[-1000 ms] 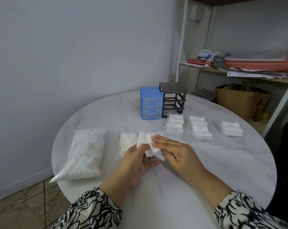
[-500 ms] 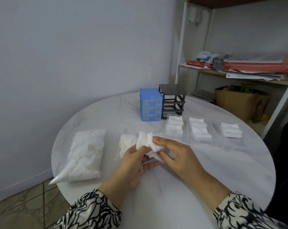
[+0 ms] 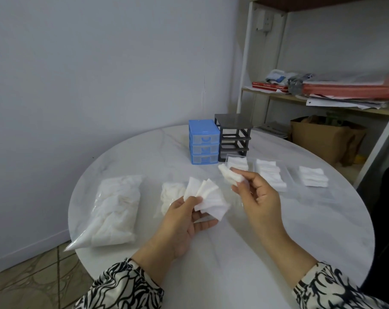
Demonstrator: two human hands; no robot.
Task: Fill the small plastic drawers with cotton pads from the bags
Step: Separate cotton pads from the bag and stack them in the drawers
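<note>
Left hand (image 3: 184, 216): fanned cotton pads (image 3: 211, 200) held for picking | right hand (image 3: 259, 197): grip pinched on a few pads (image 3: 230, 175), destined for clear drawer (image 3: 237, 163)

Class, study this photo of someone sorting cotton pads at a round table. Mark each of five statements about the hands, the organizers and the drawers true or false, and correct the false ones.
1. The left hand holds a fanned bunch of cotton pads. True.
2. The right hand is empty. False: it pinches a few pads.
3. The blue organizer has all its drawers in place. True.
4. The dark grey frame holds three drawers. False: its slots show empty.
5. The large bag of pads lies at the right of the table. False: it lies at the left edge.
</note>
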